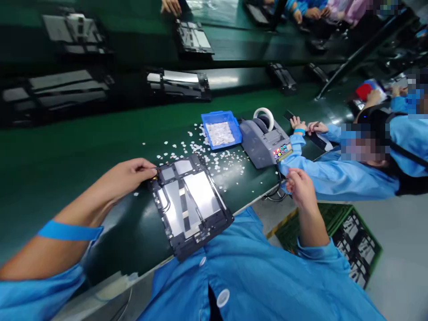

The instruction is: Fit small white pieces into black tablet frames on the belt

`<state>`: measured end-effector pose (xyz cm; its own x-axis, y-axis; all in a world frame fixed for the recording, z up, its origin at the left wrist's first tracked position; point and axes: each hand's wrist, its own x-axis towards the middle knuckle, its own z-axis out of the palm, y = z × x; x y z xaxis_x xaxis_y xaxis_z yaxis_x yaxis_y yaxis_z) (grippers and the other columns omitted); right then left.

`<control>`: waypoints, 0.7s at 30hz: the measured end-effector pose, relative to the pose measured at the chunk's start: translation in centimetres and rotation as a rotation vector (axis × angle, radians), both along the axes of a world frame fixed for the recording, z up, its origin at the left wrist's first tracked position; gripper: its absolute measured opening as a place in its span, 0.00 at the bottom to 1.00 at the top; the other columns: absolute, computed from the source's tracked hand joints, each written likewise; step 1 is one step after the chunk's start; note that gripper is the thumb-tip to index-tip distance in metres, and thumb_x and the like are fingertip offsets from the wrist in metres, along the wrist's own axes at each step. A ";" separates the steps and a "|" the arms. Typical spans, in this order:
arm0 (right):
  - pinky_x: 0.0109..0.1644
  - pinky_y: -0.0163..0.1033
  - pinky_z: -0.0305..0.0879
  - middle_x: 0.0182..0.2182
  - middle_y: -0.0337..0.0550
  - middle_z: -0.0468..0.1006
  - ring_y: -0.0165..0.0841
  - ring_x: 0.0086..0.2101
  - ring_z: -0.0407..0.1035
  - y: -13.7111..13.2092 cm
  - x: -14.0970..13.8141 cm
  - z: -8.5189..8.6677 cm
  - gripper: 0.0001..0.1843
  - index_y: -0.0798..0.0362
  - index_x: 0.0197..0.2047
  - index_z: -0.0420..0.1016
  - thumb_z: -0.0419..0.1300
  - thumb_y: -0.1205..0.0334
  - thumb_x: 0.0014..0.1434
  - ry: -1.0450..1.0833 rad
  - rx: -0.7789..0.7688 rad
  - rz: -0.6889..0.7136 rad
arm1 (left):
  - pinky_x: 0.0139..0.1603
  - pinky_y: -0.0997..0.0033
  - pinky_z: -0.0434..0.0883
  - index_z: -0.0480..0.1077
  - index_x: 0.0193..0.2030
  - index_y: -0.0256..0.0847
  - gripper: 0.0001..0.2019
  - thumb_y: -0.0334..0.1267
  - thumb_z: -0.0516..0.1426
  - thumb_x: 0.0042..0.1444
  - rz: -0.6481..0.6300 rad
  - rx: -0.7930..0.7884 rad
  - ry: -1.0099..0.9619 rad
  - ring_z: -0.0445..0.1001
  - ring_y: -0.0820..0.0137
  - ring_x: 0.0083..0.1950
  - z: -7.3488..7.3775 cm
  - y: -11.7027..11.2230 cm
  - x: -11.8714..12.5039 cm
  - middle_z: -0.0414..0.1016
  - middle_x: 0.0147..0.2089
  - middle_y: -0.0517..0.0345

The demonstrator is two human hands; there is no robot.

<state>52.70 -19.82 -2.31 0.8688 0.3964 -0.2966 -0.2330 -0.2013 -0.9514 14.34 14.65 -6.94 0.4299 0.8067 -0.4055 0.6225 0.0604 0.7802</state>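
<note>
An opened tablet (185, 200), its silver battery plates and black internals showing, lies tilted at the bench's front edge, partly over it. My left hand (135, 174), with a blue wrist band, pinches the tablet's far left corner between thumb and fingertips. My right hand (301, 187) is raised off the bench, just in front of the grey tape dispenser (264, 142), with thumb and fingers pressed together. Whatever those fingers hold, if anything, is too small to make out. On the dispenser sits a white roll of tape (264, 117).
A blue tray (220, 129) of small white pieces stands beside the dispenser, with more pieces scattered around. Beyond are several opened tablets (179, 84) on the line. At right a co-worker in blue (347, 178) sits close; a green crate (357, 245) of devices is on the floor.
</note>
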 end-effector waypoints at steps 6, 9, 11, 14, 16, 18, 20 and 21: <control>0.18 0.27 0.56 0.28 0.36 0.77 0.23 0.21 0.66 4.3 2.6 -2.3 0.23 0.51 0.36 0.72 0.74 0.46 0.47 0.168 0.050 0.059 | 0.34 0.63 0.67 0.78 0.31 0.47 0.23 0.62 0.70 0.36 -0.005 -0.029 0.000 0.72 0.58 0.35 0.6 -0.3 -0.3 0.80 0.32 0.55; 0.18 0.26 0.55 0.23 0.32 0.73 0.22 0.20 0.64 4.9 2.6 -2.4 0.22 0.50 0.32 0.68 0.76 0.51 0.45 0.177 0.068 0.064 | 0.37 0.64 0.67 0.79 0.33 0.45 0.24 0.62 0.70 0.38 -0.002 -0.009 0.009 0.72 0.59 0.36 0.7 -0.5 -0.6 0.81 0.33 0.56; 0.18 0.25 0.54 0.21 0.30 0.71 0.22 0.19 0.63 4.2 1.5 -2.2 0.23 0.50 0.31 0.67 0.77 0.53 0.43 0.184 0.073 0.072 | 0.40 0.63 0.69 0.80 0.37 0.43 0.22 0.58 0.69 0.42 0.004 0.023 0.013 0.74 0.58 0.38 1.3 -1.4 -1.0 0.82 0.36 0.55; 0.18 0.26 0.55 0.24 0.34 0.76 0.23 0.20 0.65 3.0 -2.4 -1.9 0.23 0.51 0.32 0.72 0.79 0.50 0.42 0.184 0.078 0.117 | 0.44 0.61 0.71 0.80 0.44 0.42 0.19 0.49 0.67 0.48 0.124 0.257 -0.006 0.75 0.59 0.41 3.3 -4.4 -1.3 0.81 0.41 0.52; 0.20 0.28 0.59 0.29 0.39 0.82 0.25 0.21 0.68 3.5 -6.0 -1.6 0.20 0.52 0.35 0.78 0.77 0.48 0.48 0.145 0.084 0.231 | 0.46 0.63 0.72 0.78 0.48 0.41 0.17 0.45 0.64 0.54 0.186 0.370 -0.096 0.75 0.61 0.43 4.8 -7.3 -0.9 0.80 0.43 0.52; 0.22 0.31 0.63 0.30 0.42 0.84 0.27 0.22 0.69 5.5 -9.9 -1.0 0.16 0.52 0.37 0.82 0.74 0.48 0.55 0.087 0.079 0.438 | 0.44 0.65 0.73 0.77 0.51 0.40 0.17 0.44 0.61 0.57 0.144 0.186 -0.283 0.75 0.65 0.40 5.9 -10.3 0.0 0.78 0.41 0.53; 0.25 0.33 0.65 0.28 0.41 0.83 0.28 0.22 0.69 8.7 -13.9 -0.1 0.14 0.52 0.37 0.84 0.70 0.49 0.60 0.011 0.076 0.694 | 0.41 0.68 0.73 0.76 0.53 0.40 0.19 0.41 0.64 0.55 0.117 -0.023 -0.439 0.75 0.68 0.39 6.3 -12.8 1.0 0.78 0.42 0.54; 0.27 0.34 0.66 0.26 0.40 0.82 0.28 0.23 0.70 10.5 -15.8 0.2 0.13 0.52 0.37 0.85 0.69 0.50 0.61 -0.030 0.087 0.809 | 0.41 0.69 0.73 0.76 0.54 0.40 0.20 0.40 0.65 0.54 0.129 -0.096 -0.504 0.75 0.69 0.38 6.2 -13.8 1.3 0.78 0.43 0.54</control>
